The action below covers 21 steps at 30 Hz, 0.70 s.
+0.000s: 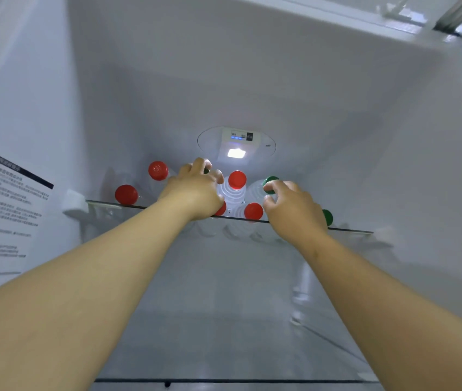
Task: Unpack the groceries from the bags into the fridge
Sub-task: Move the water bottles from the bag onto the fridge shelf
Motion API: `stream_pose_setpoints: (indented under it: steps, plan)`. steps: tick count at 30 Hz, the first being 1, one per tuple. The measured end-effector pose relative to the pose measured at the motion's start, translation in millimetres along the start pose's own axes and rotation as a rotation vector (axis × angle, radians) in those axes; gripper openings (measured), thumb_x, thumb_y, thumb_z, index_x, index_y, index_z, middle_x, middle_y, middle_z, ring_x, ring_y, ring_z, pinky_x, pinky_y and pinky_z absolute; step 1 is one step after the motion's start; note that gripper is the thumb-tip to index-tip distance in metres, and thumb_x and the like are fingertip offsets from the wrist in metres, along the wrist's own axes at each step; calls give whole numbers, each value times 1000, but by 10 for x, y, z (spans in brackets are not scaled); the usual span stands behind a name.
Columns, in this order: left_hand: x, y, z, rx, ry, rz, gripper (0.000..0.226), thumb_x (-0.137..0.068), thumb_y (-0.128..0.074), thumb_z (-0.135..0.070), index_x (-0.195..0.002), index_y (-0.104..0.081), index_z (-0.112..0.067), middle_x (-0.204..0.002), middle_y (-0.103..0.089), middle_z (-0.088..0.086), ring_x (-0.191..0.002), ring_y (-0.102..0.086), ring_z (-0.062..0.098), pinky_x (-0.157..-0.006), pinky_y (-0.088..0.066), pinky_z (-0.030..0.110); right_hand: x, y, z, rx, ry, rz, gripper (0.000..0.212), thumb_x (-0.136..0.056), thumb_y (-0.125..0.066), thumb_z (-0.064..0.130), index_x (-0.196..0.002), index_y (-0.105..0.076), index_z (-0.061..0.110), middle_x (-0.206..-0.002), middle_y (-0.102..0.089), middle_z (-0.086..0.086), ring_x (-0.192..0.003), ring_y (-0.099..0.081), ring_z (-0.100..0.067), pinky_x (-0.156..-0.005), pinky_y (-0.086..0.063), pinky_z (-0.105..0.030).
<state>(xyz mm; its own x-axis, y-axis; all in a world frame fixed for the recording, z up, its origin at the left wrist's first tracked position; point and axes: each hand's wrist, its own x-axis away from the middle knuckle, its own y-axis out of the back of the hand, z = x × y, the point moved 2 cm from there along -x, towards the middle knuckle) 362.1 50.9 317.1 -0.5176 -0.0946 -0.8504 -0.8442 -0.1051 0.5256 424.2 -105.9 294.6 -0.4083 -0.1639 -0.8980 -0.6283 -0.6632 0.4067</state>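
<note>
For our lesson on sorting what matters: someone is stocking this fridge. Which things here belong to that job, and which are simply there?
Job: red-capped bottles; green-capped bottle, cap pinched by the right hand; half-hidden bottle gripped by the left hand; glass shelf.
Simply there: printed notice on the side wall; control panel; interior light.

Clear bottles [232, 196], red or green caps, stand on fridge shelf [111, 206].

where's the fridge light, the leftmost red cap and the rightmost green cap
fridge light [236, 153]: head view, middle of the lit panel
leftmost red cap [126, 194]: head view, centre of the cap top
rightmost green cap [328, 217]: head view, the part of the cap that shows
</note>
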Motion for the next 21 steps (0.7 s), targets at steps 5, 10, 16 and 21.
stream_pose_setpoints:
  steps: [5,10,16,21]
  plan:
    - [353,71,-36,-9,5,-165,40,-94,-43,-26,-134,-43,-20,-146,-26,4,-131,-28,28,-105,-26,41,396,41,106,-132,-89,-40,37,-95,-43,35,-132,-45,27,-132,-51,-2,-122,-44,-27,-101,-29,-37]
    - [911,77,-144,309,9,-449,30,-85,-51,-14,-113,-60,-9,-115,-54,13,-108,-47,35,-90,-38,39,912,179,227,-364,-96,-118,35,-91,-54,28,-126,-50,25,-131,-52,4,-123,-44,-19,-100,-31,-34]
    - [1632,-82,-347,296,-64,-277,29,-85,-52,-21,-112,-60,-13,-107,-58,6,-102,-50,28,-85,-40,36,1578,228,144,-461,-208,-43,32,-91,-54,24,-122,-51,20,-129,-52,0,-120,-46,-22,-102,-37,-43]
    - [2208,-151,-452,335,-21,-92,30,-89,-53,-25,-119,-54,-18,-114,-54,1,-110,-45,22,-89,-39,32,2186,233,93,-566,-285,109,28,-88,-57,22,-116,-53,22,-120,-50,3,-112,-49,-18,-96,-41,-35]
